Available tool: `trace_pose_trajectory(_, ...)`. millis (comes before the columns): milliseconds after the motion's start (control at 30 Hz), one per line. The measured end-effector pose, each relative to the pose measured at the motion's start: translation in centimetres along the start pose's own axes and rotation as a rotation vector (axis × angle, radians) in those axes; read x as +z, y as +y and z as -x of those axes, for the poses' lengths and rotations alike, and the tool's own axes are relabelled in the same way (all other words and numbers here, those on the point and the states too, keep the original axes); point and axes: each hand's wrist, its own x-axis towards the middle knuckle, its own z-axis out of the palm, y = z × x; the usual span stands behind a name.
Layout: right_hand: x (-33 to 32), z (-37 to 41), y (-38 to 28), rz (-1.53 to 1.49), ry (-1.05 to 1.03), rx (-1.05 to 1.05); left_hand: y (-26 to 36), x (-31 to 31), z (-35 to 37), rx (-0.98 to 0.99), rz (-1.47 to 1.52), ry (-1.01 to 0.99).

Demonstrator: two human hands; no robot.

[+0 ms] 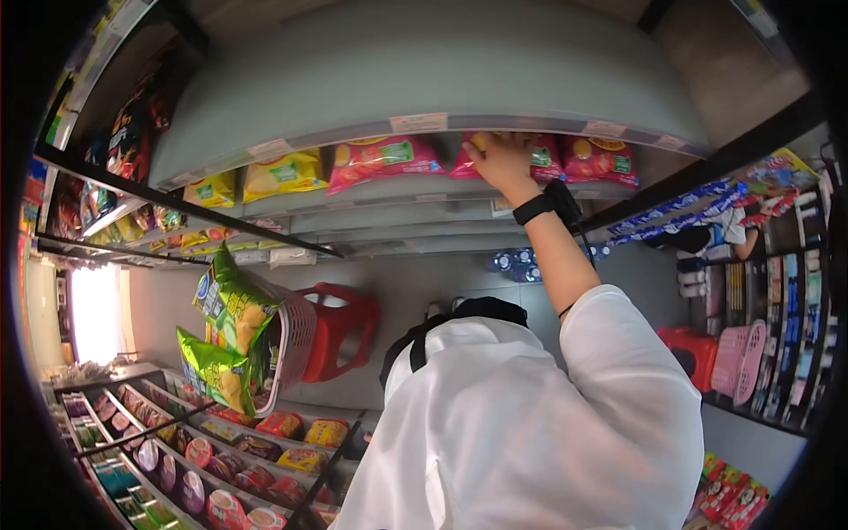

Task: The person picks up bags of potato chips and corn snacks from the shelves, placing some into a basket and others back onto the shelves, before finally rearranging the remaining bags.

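Note:
My right hand (503, 166) reaches under the front lip of an upper shelf, its thumb and fingers bent over the top of a pink chip bag (546, 162). The hand covers the middle of that bag. To its right leans another pink chip bag (601, 163), and on the left lies a third pink chip bag (385, 164). Yellow chip bags (284, 175) continue the row further left. A black band with a small dark device (549, 205) is around my right wrist. My left hand is not in view.
A pink basket (296, 340) with green chip bags (231, 305) stands by a red stool (343, 331) at left. Bottled water (519, 263) sits on the floor below the shelf. Noodle shelves (238, 459) run behind. Another person (729, 228) is at far right.

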Motion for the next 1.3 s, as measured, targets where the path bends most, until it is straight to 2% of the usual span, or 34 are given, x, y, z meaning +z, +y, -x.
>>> trace_pose_trajectory(67, 1.3, 0.7, 0.0, -0.089, 0.278, -0.107, -2.2, 4.7, -2.9, -0.212, -0.011, -0.056)
trace_pose_trajectory(100, 1.9, 0.6, 0.6, -0.087, 0.273, -0.117, 3.6, 0.9, 0.1, -0.222, -0.011, -0.061)
trace_pose_trajectory(133, 2.3, 0.1, 1.3, -0.074, 0.339, -0.137, 7.6, -1.0, 1.7, 0.046, 0.144, -0.034)
trace_pose_trajectory(167, 2.6, -0.3, 1.7, -0.072, 0.404, -0.164, 9.6, -2.3, 0.5, 0.22, 0.063, -0.06)
trace_pose_trajectory(200, 2.0, -0.9, 3.0, -0.136, 0.363, -0.115, 12.8, -3.6, 1.2, 0.292, 0.129, 0.02)
trace_pose_trajectory(233, 0.8, -1.8, 4.4, 0.015, 0.445, -0.115, 14.4, -3.7, 0.1, 0.412, 0.257, 0.094)
trace_pose_trajectory(267, 0.4, -2.5, 6.3, 0.032, 0.233, -0.036, 16.4, -4.6, 0.0, 0.416, 0.273, 0.109)
trace_pose_trajectory(300, 1.0, -3.3, 8.8, -0.106, 0.222, 0.059, 18.2, -5.3, 0.0, 0.42, 0.29, 0.122)
trace_pose_trajectory(333, 2.9, -3.4, 11.4, 0.049, 0.372, 0.196, 19.1, -5.3, -0.2, 0.46, 0.307, 0.144)
trace_pose_trajectory(367, 3.8, -4.2, 14.2, 0.142, 0.306, 0.197, 19.4, -5.1, -0.3, 0.496, 0.324, 0.167)
trace_pose_trajectory(400, -0.9, -2.9, 12.9, 0.12, 0.005, 0.347, 19.5, -5.0, 0.1, 0.461, 0.34, 0.187)
trace_pose_trajectory(433, -2.0, -2.4, 12.9, 0.084, -0.17, 0.422, 19.7, -4.8, 0.9, 0.479, 0.317, 0.154)
trace_pose_trajectory(467, 4.6, -3.0, 17.5, 0.291, -0.082, 0.259, 19.8, -4.6, 1.6, 0.494, 0.298, 0.123)
trace_pose_trajectory(500, 4.7, -2.4, 17.5, 0.516, -0.101, 0.16, 19.5, -4.1, 2.1, 0.45, 0.32, 0.146)
trace_pose_trajectory(533, 6.1, -2.3, 18.6, 0.434, 0.032, 0.133, 18.9, -3.6, 2.6, 0.48, 0.294, 0.105)
trace_pose_trajectory(567, 6.4, -2.6, 19.5, 0.546, -0.007, 0.051, 18.3, -3.2, 3.2, 0.505, 0.269, 0.064)
trace_pose_trajectory(600, 6.8, -3.1, 20.2, 0.659, -0.037, -0.034, 17.9, -3.2, 3.9, 0.449, 0.293, 0.091)
trace_pose_trajectory(633, 6.9, -3.2, 21.3, 0.577, 0.195, -0.203, 17.9, -3.6, 4.7, 0.49, 0.298, 0.084)
trace_pose_trajectory(667, 7.1, -4.1, 21.7, 0.633, 0.306, -0.267, 17.9, -4.0, 5.3, 0.533, 0.301, 0.078)
trace_pose_trajectory(700, 6.1, -4.1, 20.6, 0.526, 0.19, -0.181, 17.5, -4.3, 5.5, 0.482, 0.316, 0.103)
trace_pose_trajectory(733, 0.3, -2.3, 15.1, 0.484, 0.003, -0.077, 17.3, -4.7, 5.3, 0.531, 0.332, 0.155)
trace_pose_trajectory(767, -1.8, -2.1, 12.1, 0.13, 0.024, 0.1, 17.3, -5.1, 5.1, 0.587, 0.344, 0.205)
trace_pose_trajectory(833, 0.3, -2.8, 11.9, -0.176, 0.109, -0.095, 17.8, -6.7, 4.8, 0.569, 0.398, 0.254)
trace_pose_trajectory(867, 0.9, -3.0, 11.6, -0.182, 0.101, -0.115, 18.0, -7.6, 4.6, 0.586, 0.442, 0.284)
trace_pose_trajectory(933, 0.5, -2.3, 9.9, -0.491, -0.078, -0.186, 18.7, -9.4, 4.2, 0.544, 0.48, 0.328)
trace_pose_trajectory(967, 0.8, -2.0, 9.6, -0.493, -0.085, -0.192, 18.8, -10.2, 3.7, 0.524, 0.523, 0.364)
trace_pose_trajectory(1033, 0.8, -1.7, 8.8, -0.447, -0.032, -0.214, 18.7, -11.8, 1.2, 0.503, 0.555, 0.418)
trace_pose_trajectory(1067, 0.4, -1.2, 7.9, -0.325, 0.111, -0.221, 18.1, -12.5, -0.6, 0.489, 0.577, 0.524)
trace_pose_trajectory(1100, -1.0, -0.7, 6.1, -0.322, 0.118, -0.232, 17.6, -13.4, -2.4, 0.472, 0.6, 0.63)
trace_pose_trajectory(1200, -4.0, 2.9, -0.3, -0.442, 0.516, -0.375, 16.7, -17.4, -7.3, 0.396, 0.798, 0.678)
trace_pose_trajectory(1233, -4.4, 4.1, -3.6, -0.554, 0.604, -0.498, 16.2, -18.4, -9.2, 0.35, 0.856, 0.683)
trace_pose_trajectory(1267, -4.8, 5.8, -7.3, -0.701, 0.476, -0.521, 15.3, -19.0, -11.7, 0.302, 0.753, 0.763)
trace_pose_trajectory(1300, -3.2, 7.2, -10.6, -0.843, 0.368, -0.451, 14.1, -19.7, -14.0, 0.262, 0.689, 0.761)
